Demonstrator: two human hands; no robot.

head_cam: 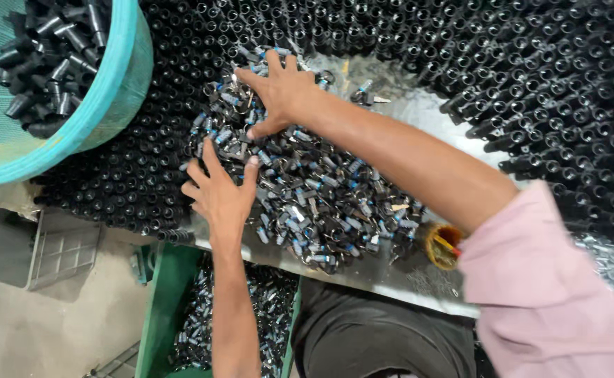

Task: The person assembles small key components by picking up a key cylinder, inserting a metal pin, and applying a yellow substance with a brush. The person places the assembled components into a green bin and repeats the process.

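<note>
While the view looks straight down over the bench, findings run near to far.

Near edge: the green frame (163,301) below the metal table (419,276) holds more small parts, cut off at the bottom border; dark cloth hides what lies under the table's middle.

Sleeve: a pink sleeve (545,294) covers the lower right corner and whatever sits behind it.

Left hand (219,192): fingers spread flat, palm down on the pile of small metal clips (314,199); whether anything is pinched beneath cannot be told.

Small cup: an orange cup (443,246) stands at the pile's right edge, partly behind the forearm.

Right hand (279,91): fingers splayed, resting on the far end of the same pile; no closed grasp is visible, palm contents hidden.

Open room: a bare strip of table shows right of the right hand only.

Surround: rows of upright black tubes (545,84) ring the pile closely on left, far and right sides.

Far left: a teal tub (114,91) of loose black tubes, cut off by the frame.
</note>
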